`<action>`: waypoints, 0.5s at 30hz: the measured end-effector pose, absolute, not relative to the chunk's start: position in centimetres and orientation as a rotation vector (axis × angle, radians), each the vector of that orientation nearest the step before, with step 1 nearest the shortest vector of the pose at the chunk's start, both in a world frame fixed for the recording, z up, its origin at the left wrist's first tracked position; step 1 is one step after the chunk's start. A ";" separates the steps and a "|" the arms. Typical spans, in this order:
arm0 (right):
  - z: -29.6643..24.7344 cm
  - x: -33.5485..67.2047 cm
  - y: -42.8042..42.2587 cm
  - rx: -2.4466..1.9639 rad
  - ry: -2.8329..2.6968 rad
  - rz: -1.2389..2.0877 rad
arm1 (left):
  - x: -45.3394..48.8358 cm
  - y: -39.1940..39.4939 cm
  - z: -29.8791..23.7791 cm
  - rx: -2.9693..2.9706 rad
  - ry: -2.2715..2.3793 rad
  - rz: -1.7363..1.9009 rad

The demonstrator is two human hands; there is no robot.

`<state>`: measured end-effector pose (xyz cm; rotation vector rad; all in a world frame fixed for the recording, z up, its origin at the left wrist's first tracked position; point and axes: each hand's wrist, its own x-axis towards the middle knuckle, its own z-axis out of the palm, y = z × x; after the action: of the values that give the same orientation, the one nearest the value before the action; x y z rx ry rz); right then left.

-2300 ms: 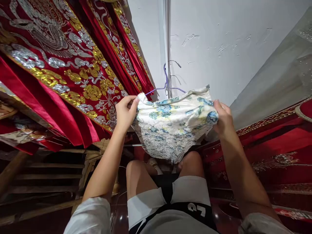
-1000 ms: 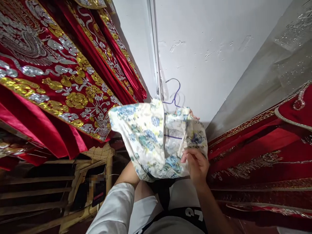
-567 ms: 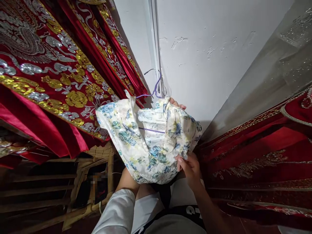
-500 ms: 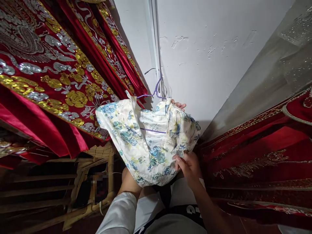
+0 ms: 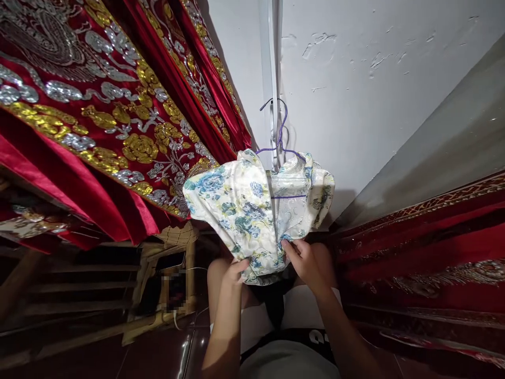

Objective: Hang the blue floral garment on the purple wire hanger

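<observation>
Bright, even light falls on the white wall (image 5: 374, 105), probably from overhead; the hanger (image 5: 281, 138) throws a soft shadow there. The floral garment (image 5: 240, 210) is sharp and well lit. Below the red drapes (image 5: 98, 131) the wooden frame (image 5: 79, 271) sinks into gloom. The floor (image 5: 183, 352) shows glare. Edges bend; the right side smears.
</observation>
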<state>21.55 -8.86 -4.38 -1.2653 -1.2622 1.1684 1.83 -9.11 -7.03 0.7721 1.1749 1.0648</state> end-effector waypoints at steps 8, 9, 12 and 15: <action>-2.5 21.5 -8.4 -1.228 -1.412 1.172 | 2.8 -9.0 -5.5 0.454 1.030 1.206; -2.2 21.5 -8.1 -1.220 -1.487 1.167 | 3.1 -8.9 -5.6 0.440 1.023 1.216; -1.6 21.9 -7.2 -1.195 -1.688 1.170 | 3.6 -8.7 -5.8 0.420 1.017 1.250; -1.7 22.1 -6.9 -1.211 -1.781 1.206 | 3.4 -8.8 -5.6 0.436 1.051 1.260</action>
<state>22.08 -6.90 -1.69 -1.2115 -1.7808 1.2062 3.42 -8.84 -5.65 0.4365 1.0513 1.2598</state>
